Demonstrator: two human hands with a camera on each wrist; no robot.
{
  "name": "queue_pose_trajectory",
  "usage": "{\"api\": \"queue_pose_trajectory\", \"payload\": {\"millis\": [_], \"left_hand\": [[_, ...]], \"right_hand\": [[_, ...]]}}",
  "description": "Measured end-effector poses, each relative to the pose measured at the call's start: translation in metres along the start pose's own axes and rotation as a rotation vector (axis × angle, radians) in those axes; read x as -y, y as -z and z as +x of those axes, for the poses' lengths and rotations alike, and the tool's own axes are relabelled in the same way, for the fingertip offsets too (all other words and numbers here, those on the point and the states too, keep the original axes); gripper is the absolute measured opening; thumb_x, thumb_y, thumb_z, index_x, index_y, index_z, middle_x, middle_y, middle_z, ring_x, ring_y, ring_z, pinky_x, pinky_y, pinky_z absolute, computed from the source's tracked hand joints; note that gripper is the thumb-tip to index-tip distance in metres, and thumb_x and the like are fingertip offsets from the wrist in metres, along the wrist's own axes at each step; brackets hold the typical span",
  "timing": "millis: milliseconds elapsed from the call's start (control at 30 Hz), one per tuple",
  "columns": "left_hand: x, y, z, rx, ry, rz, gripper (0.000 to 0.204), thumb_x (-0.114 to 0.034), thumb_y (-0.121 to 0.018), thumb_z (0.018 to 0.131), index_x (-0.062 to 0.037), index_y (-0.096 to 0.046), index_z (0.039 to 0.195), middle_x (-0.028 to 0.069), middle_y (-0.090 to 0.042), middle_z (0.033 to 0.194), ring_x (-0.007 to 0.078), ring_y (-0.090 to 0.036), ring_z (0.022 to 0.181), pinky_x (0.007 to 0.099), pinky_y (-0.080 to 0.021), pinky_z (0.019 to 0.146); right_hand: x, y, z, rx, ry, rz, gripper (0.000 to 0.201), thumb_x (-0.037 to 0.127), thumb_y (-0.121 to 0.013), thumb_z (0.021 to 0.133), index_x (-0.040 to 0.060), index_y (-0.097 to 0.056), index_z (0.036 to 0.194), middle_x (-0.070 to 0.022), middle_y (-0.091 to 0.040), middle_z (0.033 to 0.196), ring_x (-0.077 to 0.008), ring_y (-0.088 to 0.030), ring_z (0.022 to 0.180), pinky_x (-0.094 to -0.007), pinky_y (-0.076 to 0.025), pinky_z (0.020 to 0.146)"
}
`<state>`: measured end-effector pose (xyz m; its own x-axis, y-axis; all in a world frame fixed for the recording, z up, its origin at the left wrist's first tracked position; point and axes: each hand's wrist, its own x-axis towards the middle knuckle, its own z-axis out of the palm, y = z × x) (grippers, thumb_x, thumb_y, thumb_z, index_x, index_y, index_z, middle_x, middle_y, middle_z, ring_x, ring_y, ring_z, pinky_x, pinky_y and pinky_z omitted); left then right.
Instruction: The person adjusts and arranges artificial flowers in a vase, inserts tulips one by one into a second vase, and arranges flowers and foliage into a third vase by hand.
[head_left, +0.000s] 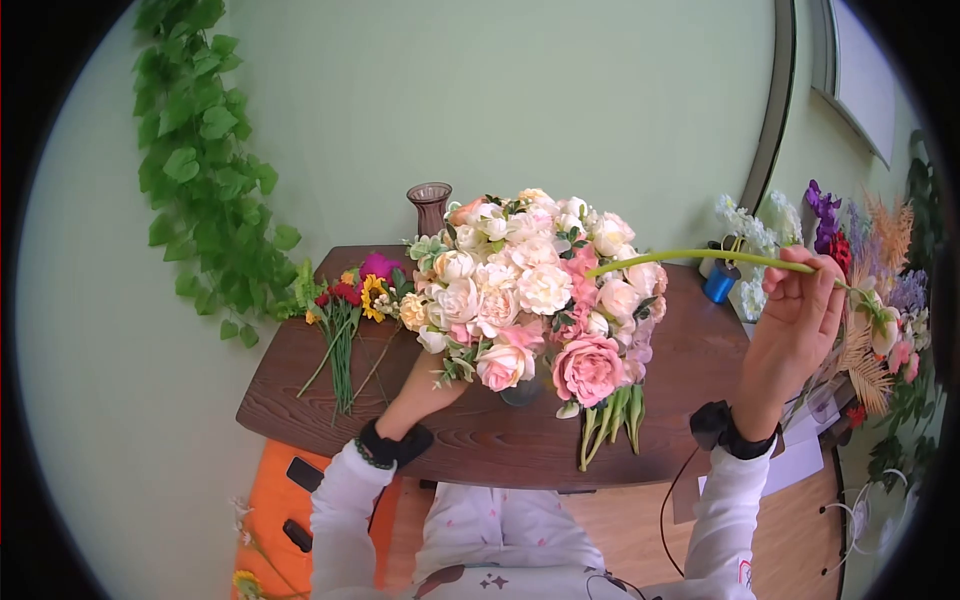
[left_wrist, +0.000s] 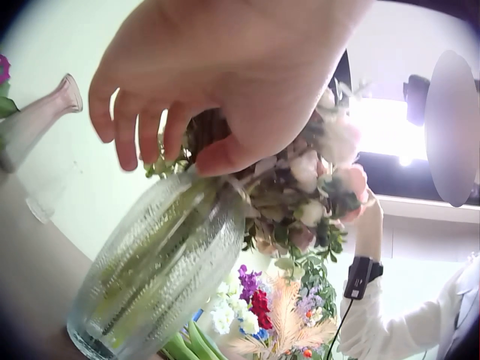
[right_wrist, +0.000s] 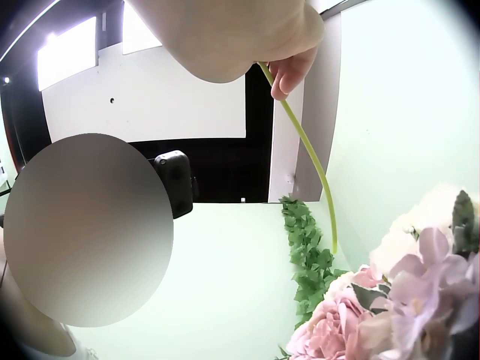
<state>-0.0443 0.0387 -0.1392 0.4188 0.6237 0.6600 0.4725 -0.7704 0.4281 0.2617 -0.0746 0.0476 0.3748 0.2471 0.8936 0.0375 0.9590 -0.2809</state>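
A big bouquet of cream and pink flowers (head_left: 520, 280) rises from a ribbed clear glass vase (left_wrist: 165, 262), stems showing through the glass. My left hand (head_left: 440, 388) is under the blooms' left side, partly hidden by them. In the left wrist view, its thumb and spread, curved fingers go round the bouquet's stems at the vase mouth. Out to the right, my right hand (head_left: 800, 320) pinches a long green flower stem (head_left: 700, 256). The stem's bare end points left and overlaps the bouquet in the head view. Pale petals (head_left: 884, 330) show below the hand, against other flowers.
Thick green stems (head_left: 612, 425) jut over the table's front. Red, yellow and magenta flowers (head_left: 350, 295) lie on the left of the dark wooden table (head_left: 480, 440). A mauve glass vase (head_left: 430, 208) stands behind, a blue ribbon spool (head_left: 719, 282) at right.
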Motion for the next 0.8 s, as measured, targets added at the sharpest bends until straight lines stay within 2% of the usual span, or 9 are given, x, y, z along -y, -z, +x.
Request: {"api": "queue_pose_trajectory", "payload": {"millis": [67,133,200,267,333,400,467,567,800], "left_hand": [[0.007,0.017,-0.006,-0.002,0.059,-0.09,0.025,-0.011,-0.058,0.075,-0.001,-0.056,0.097,0.0147,-0.061,0.087,0.0283,-0.059,0.078,0.035,-0.045,0.071],[0.009,0.041,-0.007,0.041,0.429,-0.172,0.021,-0.011,-0.057,0.077,-0.0001,-0.055,0.095,0.0121,-0.06,0.075,0.0194,-0.058,0.064,0.0312,-0.045,0.061],[0.0,0.062,0.002,-0.143,0.392,-0.092,0.016,-0.008,-0.054,0.08,-0.0001,-0.055,0.094,0.0073,-0.057,0.064,0.0113,-0.052,0.053,0.0275,-0.043,0.053],[-0.014,0.079,0.012,-0.214,0.45,-0.117,0.012,-0.005,-0.05,0.082,-0.0005,-0.054,0.092,0.0046,-0.057,0.069,0.0084,-0.052,0.061,0.0251,-0.042,0.057],[-0.032,0.087,0.026,-0.439,0.191,-0.214,0.012,-0.002,-0.044,0.084,0.0005,-0.052,0.091,0.0021,-0.054,0.083,0.0071,-0.052,0.077,0.021,-0.041,0.072],[-0.053,0.094,0.038,-0.458,0.149,-0.243,0.014,-0.005,-0.049,0.082,-0.0006,-0.053,0.095,0.0054,-0.055,0.092,0.0131,-0.052,0.088,0.0251,-0.039,0.081],[-0.07,0.094,0.05,-0.361,-0.158,0.029,0.023,-0.007,-0.053,0.078,-0.0007,-0.053,0.1,0.0096,-0.055,0.099,0.0219,-0.05,0.096,0.0327,-0.037,0.087],[-0.079,0.078,0.052,-0.207,-0.304,0.075,0.029,-0.01,-0.056,0.074,-0.0036,-0.055,0.103,0.0108,-0.054,0.103,0.0289,-0.047,0.098,0.0386,-0.036,0.087],[-0.106,0.051,0.028,-0.236,-0.287,0.314,0.045,-0.015,-0.06,0.071,-0.0097,-0.052,0.115,0.0062,-0.051,0.109,0.0264,-0.045,0.097,0.036,-0.038,0.083]], "right_hand": [[-0.004,-0.004,-0.002,0.005,-0.023,0.002,0.021,0.019,-0.038,0.094,0.0004,-0.046,0.098,-0.0165,-0.057,0.093,-0.0166,-0.055,0.071,-0.0267,-0.043,0.065],[-0.008,-0.008,-0.003,0.004,-0.023,0.022,0.02,0.019,-0.038,0.094,0.0005,-0.046,0.099,-0.0162,-0.057,0.093,-0.0174,-0.056,0.072,-0.0269,-0.043,0.065],[-0.012,-0.012,-0.004,0.003,-0.021,0.044,0.02,0.018,-0.038,0.094,0.0007,-0.046,0.1,-0.0158,-0.057,0.093,-0.0182,-0.057,0.073,-0.0271,-0.043,0.065],[-0.018,-0.016,-0.007,-0.063,-0.006,0.053,0.018,0.016,-0.039,0.093,0.0006,-0.046,0.099,-0.0144,-0.058,0.093,-0.0198,-0.058,0.077,-0.0284,-0.045,0.069],[-0.023,-0.019,-0.01,0.0,0.004,-0.004,0.018,0.014,-0.04,0.092,-0.0001,-0.048,0.1,-0.0137,-0.058,0.092,-0.0206,-0.058,0.08,-0.0299,-0.045,0.073],[-0.027,-0.026,-0.014,0.066,0.017,-0.061,0.018,0.012,-0.04,0.092,-0.0009,-0.049,0.101,-0.0131,-0.058,0.091,-0.0215,-0.059,0.082,-0.0313,-0.046,0.077],[-0.027,-0.037,-0.024,0.186,-0.025,-0.222,0.02,0.01,-0.04,0.091,-0.0026,-0.051,0.102,-0.0132,-0.059,0.089,-0.0227,-0.059,0.087,-0.0329,-0.045,0.083],[-0.034,-0.039,-0.033,0.342,0.055,-0.337,0.023,0.003,-0.036,0.09,-0.0037,-0.052,0.105,-0.0152,-0.06,0.095,-0.0247,-0.057,0.095,-0.0341,-0.042,0.086],[-0.03,-0.048,-0.044,0.77,0.101,-0.517,0.016,0.004,-0.049,0.08,0.0023,-0.057,0.094,-0.012,-0.06,0.104,-0.0326,-0.052,0.102,-0.0419,-0.036,0.089]]}}
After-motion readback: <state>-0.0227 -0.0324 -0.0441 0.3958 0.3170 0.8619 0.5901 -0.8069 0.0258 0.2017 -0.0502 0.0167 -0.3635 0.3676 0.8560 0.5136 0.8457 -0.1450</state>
